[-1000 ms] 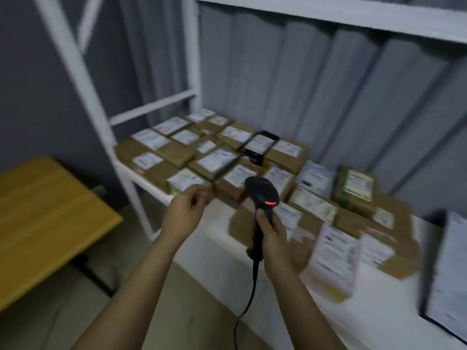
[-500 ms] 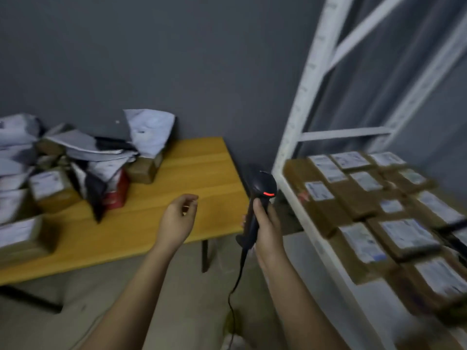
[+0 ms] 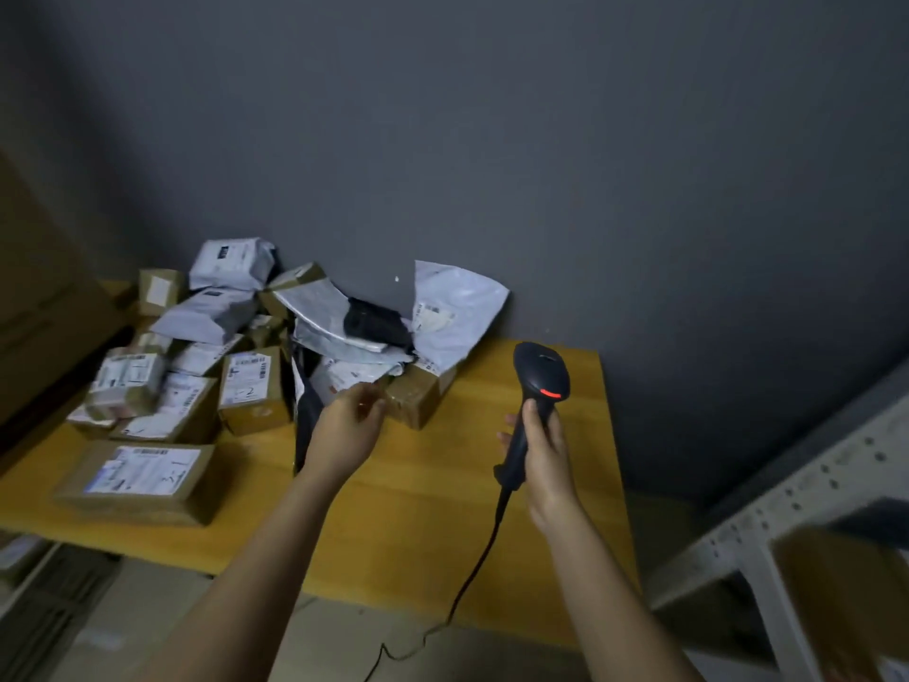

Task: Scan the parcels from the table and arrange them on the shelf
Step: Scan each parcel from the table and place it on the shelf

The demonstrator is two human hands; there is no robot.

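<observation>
The left hand (image 3: 350, 425), loosely open and holding nothing, nears the parcels (image 3: 256, 347) heaped on the table (image 3: 442, 509); the right hand (image 3: 543, 460) grips the scanner (image 3: 540, 381). Tugging 1 could topple the leaning mailers.

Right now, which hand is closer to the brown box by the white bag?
Left. The left hand nearly touches the brown box; the right hand holds the scanner, farther right.

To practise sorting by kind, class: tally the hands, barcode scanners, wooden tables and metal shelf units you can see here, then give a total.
Hands: 2 (left hand, right hand)
Barcode scanner: 1
Wooden table: 1
Metal shelf unit: 1
Total: 5
</observation>
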